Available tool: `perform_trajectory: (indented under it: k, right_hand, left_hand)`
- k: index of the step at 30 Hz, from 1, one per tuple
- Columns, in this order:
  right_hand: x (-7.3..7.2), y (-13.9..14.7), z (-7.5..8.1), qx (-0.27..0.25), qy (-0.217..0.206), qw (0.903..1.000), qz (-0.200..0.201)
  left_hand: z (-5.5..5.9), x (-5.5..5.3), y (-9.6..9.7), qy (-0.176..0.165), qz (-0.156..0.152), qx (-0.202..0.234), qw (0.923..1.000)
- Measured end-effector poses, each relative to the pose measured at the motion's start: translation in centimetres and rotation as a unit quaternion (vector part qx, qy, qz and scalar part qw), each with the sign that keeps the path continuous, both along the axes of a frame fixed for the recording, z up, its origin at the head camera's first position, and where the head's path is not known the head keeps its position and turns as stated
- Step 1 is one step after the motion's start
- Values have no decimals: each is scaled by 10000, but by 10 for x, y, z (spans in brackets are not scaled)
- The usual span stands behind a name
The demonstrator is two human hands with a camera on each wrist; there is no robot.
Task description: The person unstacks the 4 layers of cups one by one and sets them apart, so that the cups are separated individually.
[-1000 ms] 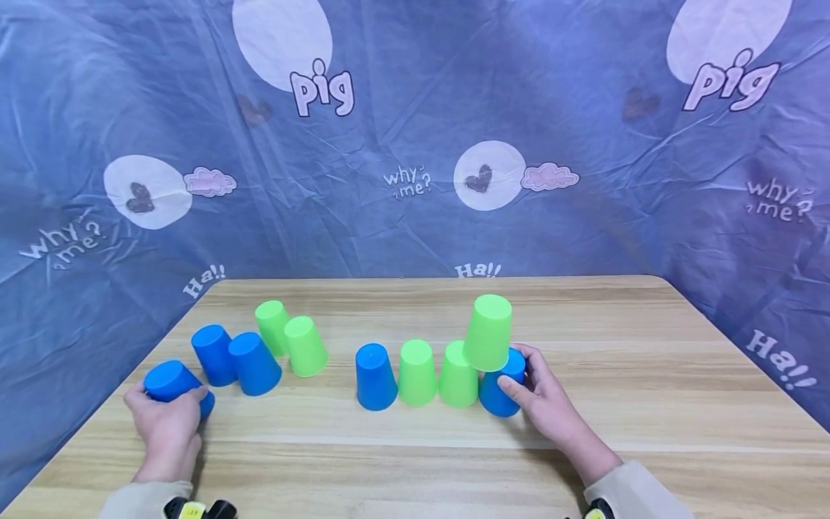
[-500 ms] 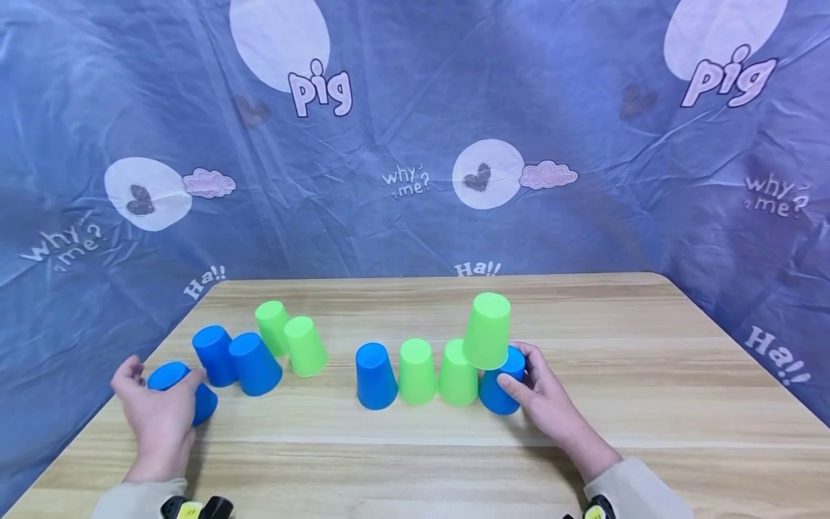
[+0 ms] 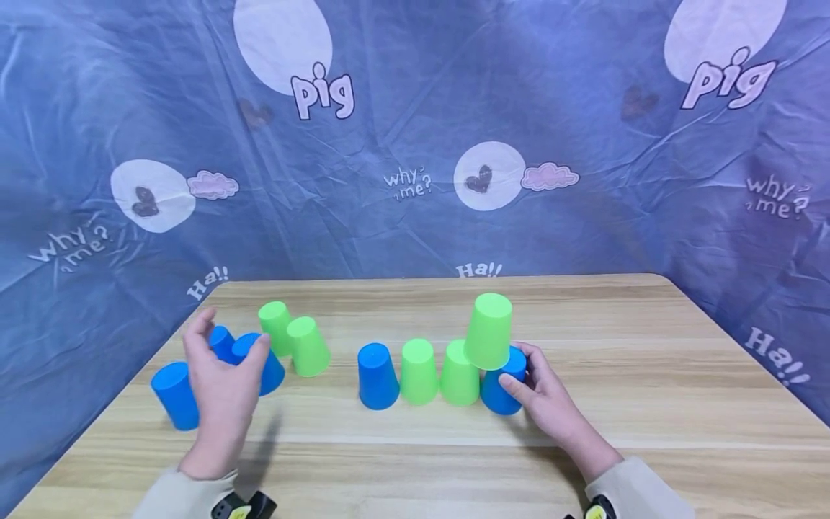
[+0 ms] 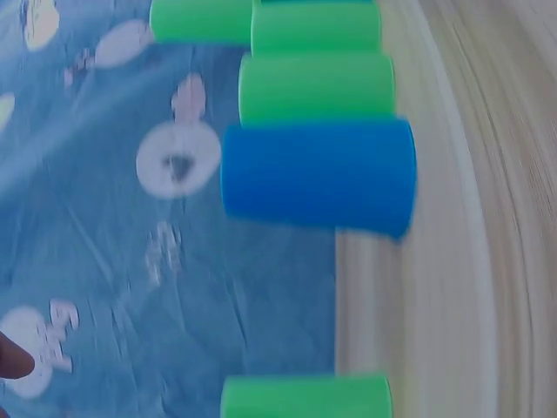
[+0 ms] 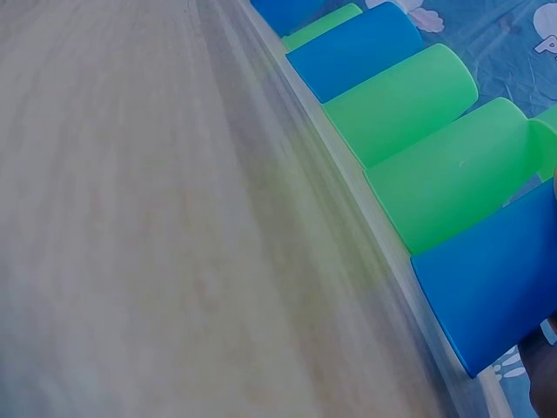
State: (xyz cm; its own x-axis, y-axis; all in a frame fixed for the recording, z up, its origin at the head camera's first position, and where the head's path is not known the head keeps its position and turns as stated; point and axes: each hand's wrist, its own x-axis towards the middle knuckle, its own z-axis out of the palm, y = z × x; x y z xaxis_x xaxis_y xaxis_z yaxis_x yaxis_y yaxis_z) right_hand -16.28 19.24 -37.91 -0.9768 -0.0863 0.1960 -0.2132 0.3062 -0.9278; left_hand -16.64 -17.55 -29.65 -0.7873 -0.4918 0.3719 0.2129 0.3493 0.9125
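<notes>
My right hand (image 3: 547, 411) grips the blue cup (image 3: 499, 395) at the right end of a row of upside-down cups. A green cup (image 3: 489, 331) sits upside down on top, across that blue cup and the green cup (image 3: 458, 378) beside it. Another green cup (image 3: 418, 373) and a blue cup (image 3: 378, 378) continue the row leftward. With thumb and fingers spread apart, my left hand (image 3: 223, 389) is by two blue cups, one farther back (image 3: 222, 343) and one nearer (image 3: 273, 375), partly hiding both. It holds nothing. The left wrist view shows one fingertip (image 4: 12, 358).
One blue cup (image 3: 176, 396) stands left of my left hand. Behind the blue cups are two green cups, one at the back (image 3: 274, 326) and one nearer (image 3: 309, 349). All are on a wooden table (image 3: 415, 476) in front of a patterned blue cloth (image 3: 389, 223).
My left hand has let go of the leftmost blue cup, which now stands upright on its rim, and has moved right and away toward the other blue cups. My right hand stays put.
</notes>
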Motion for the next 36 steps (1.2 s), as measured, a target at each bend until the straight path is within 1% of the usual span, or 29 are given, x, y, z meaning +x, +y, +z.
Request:
perform_trajectory:
  k: [3, 7, 10, 13, 15, 17, 20, 21, 23, 25, 27, 29, 31, 33, 36]
  right_hand:
    - [0, 0, -1, 2, 9, 10000, -2]
    - [0, 1, -1, -11, 11, 10000, 15]
    - [1, 1, -1, -24, 0, 10000, -1]
    - [1, 1, -1, -40, -23, 10000, -29]
    - [1, 1, 0, -57, -44, 10000, -28]
    - [2, 0, 0, -63, -62, 10000, -28]
    - [3, 0, 1, -73, -103, 9999, -24]
    - [3, -1, 1, -68, -104, 9999, -32]
    - [3, -1, 1, -59, -110, 9999, -39]
    - [3, -1, 1, -63, -102, 9999, -46]
    - [3, -1, 1, -63, -86, 9999, -43]
    - [3, -1, 1, -72, -79, 9999, -20]
    - [3, -1, 1, -74, -62, 10000, 3]
    - [3, -1, 1, -56, -60, 10000, 12]
    - [3, 0, 1, -41, -83, 10000, 16]
  left_hand:
    - [2, 3, 14, 155, -341, -59, 9993]
    - [4, 9, 32, 183, -748, -90, 9970]
    - [5, 10, 44, 106, -1293, -46, 9915]
    - [2, 10, 55, -40, -1947, -113, 9808]
    - [-3, 9, 63, -12, -2314, -247, 9725]
    - [-10, 9, 70, 148, -2547, -459, 9658]
    - [-19, 10, 80, 573, -2786, -804, 9553]
    - [-20, 10, 84, 684, -2844, -921, 9518]
    - [-20, 12, 91, 794, -2975, -1060, 9455]
    - [-19, 12, 99, 799, -3154, -1077, 9394]
    - [-17, 12, 106, 730, -3360, -992, 9338]
    - [-16, 11, 114, 664, -3614, -813, 9265]
    - [-15, 11, 121, 459, -3811, -625, 9213]
    - [-13, 11, 129, 118, -3932, -422, 9184]
    - [-9, 11, 143, -479, -3981, -191, 9159]
